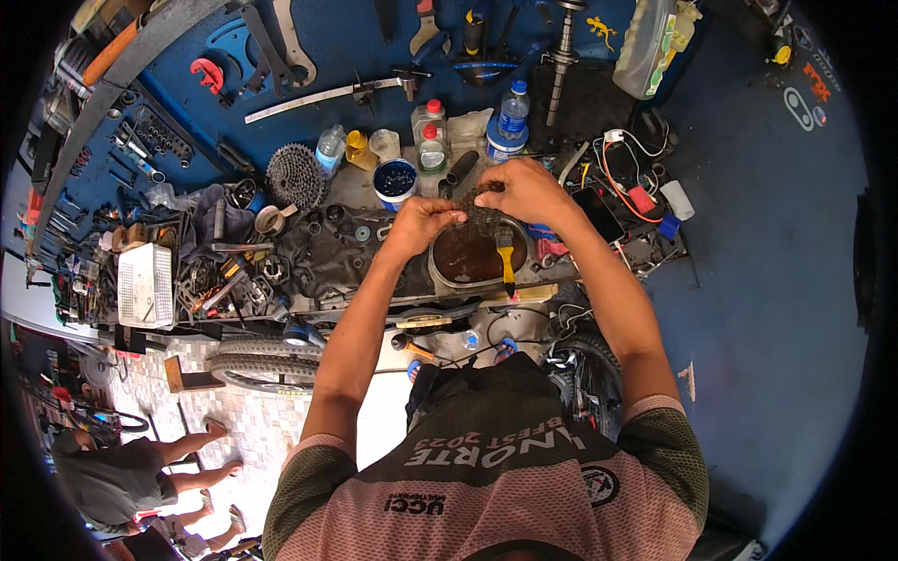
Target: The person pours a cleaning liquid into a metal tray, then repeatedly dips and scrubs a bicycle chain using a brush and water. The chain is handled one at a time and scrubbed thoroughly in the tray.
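Observation:
My left hand (423,222) and my right hand (524,190) both grip a dark, greasy bicycle chain (477,217) held bunched between them over a round metal basin (447,277) of brown dirty liquid. A yellow-handled brush (506,258) rests in the basin, its handle pointing toward me. The basin sits on a cluttered workbench (318,266). Much of the chain is hidden inside my fingers.
Behind the basin stand a blue tub (394,179), several plastic bottles (512,117) and a sprocket cassette (294,175). Tools hang on the blue wall. A white basket (147,285) sits at left, cables and a phone (599,213) at right. Tyres (262,363) lie below; another person (122,477) sits low left.

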The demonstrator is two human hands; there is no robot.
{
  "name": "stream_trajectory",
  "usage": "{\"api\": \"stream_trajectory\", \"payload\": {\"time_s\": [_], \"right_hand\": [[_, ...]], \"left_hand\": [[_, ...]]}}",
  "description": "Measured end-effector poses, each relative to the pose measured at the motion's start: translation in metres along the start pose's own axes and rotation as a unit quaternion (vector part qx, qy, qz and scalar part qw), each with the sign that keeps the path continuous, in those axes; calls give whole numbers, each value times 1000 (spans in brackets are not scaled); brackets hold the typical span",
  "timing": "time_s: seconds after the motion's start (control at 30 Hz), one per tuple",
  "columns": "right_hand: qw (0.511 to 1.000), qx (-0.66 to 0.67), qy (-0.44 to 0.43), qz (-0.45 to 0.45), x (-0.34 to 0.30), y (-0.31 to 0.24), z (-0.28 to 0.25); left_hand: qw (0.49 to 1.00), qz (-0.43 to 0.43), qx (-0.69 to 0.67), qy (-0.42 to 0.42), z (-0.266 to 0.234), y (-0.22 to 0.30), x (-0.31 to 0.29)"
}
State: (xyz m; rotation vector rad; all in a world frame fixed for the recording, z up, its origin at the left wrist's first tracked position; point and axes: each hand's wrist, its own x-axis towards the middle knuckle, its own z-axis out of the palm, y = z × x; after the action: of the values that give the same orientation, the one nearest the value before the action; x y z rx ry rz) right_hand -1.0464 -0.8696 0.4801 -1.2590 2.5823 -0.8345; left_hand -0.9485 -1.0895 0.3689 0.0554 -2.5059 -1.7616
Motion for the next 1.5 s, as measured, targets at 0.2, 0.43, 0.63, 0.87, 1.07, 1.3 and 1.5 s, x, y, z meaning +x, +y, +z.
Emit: {"api": "stream_trajectory", "payload": {"time_s": [0.2,0.43,0.63,0.87,1.07,1.3,1.5], "right_hand": [[998,57,-12,18,4,6,0],[987,153,29,31,14,6,9],[956,281,66,51,7,28,18],[965,210,115,106,-13,85,47],[966,120,118,194,-48,95,88],[981,-173,-76,-39,-96,118,137],[997,-61,-29,-44,-84,116,127]], "left_hand": [[993,-12,-106,-47,12,4,4],[975,10,-217,-41,35,-19,16],[958,15,-266,-109,39,-5,26],[978,-9,-148,-147,31,-20,42],[976,-112,-62,-174,31,-44,52],[948,-258,-58,-176,24,-48,51],[925,-329,-112,-152,26,-53,40]]}}
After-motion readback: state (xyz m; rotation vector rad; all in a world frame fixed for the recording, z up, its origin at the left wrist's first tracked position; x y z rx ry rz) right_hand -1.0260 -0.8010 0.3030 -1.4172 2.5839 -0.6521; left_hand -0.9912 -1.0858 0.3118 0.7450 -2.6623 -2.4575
